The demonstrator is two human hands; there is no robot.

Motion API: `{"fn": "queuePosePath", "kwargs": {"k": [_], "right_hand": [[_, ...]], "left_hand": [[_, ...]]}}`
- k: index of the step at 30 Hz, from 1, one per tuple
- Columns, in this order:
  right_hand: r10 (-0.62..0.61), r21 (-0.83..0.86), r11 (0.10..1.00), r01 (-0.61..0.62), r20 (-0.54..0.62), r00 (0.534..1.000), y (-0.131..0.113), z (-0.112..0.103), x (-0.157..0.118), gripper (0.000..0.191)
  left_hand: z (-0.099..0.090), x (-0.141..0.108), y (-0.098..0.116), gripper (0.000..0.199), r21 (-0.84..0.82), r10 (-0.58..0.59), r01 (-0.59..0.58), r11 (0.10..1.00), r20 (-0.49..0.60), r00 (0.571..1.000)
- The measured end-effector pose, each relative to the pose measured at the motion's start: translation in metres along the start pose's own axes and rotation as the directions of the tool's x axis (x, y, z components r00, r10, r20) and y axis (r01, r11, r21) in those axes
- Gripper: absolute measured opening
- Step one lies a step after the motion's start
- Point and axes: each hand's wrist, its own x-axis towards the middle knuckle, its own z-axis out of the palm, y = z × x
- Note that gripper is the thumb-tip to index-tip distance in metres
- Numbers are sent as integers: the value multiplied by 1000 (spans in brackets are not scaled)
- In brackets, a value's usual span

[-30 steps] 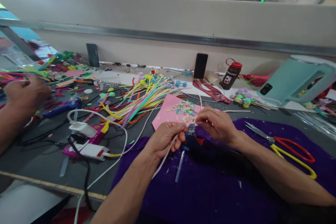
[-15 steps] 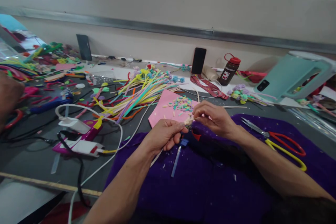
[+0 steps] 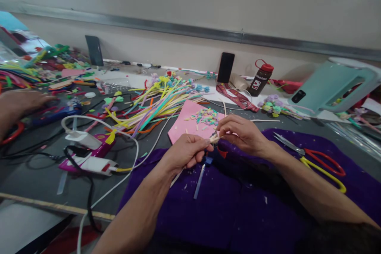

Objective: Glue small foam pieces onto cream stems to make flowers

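My left hand (image 3: 188, 151) pinches a small cream pipe-cleaner flower (image 3: 214, 139), its pale stem (image 3: 176, 178) running down below the palm. The fingertips of my right hand (image 3: 239, 133) are closed at the flower's other side; whether they hold a separate small piece is too small to make out. Just beyond, cut pastel pipe-cleaner bits (image 3: 206, 116) lie heaped on a pink sheet (image 3: 182, 121). Beneath my hands is a dark blue glue gun (image 3: 209, 160), mostly hidden, with a clear glue stick (image 3: 199, 182) poking out over the purple cloth (image 3: 214, 218).
Scissors (image 3: 309, 158) with red and yellow handles rest on the cloth at right. Long pipe-cleaner stems (image 3: 157, 107) with flowers lie left of the sheet. A power strip (image 3: 89, 154) with cables, a bottle (image 3: 261, 79), a kettle (image 3: 330, 85) and another person's hand (image 3: 26, 105) are around.
My right fingers have shifted slightly at the flower, and more of it shows between my hands. The other person's hand at the left has reached further right over the table.
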Motion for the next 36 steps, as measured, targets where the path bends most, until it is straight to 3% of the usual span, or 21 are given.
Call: {"fn": "queuePosePath", "kwargs": {"k": [15,36], "right_hand": [[5,27,1000,-4,-8,1000,-4,-3,0,5],[-46,-155,987,52,42,998,3,6,-3,8]], "left_hand": [[0,0,1,27,-15,2,-2,1000,18,1000],[0,-1,2,27,-24,-14,15,1000,37,999]]}}
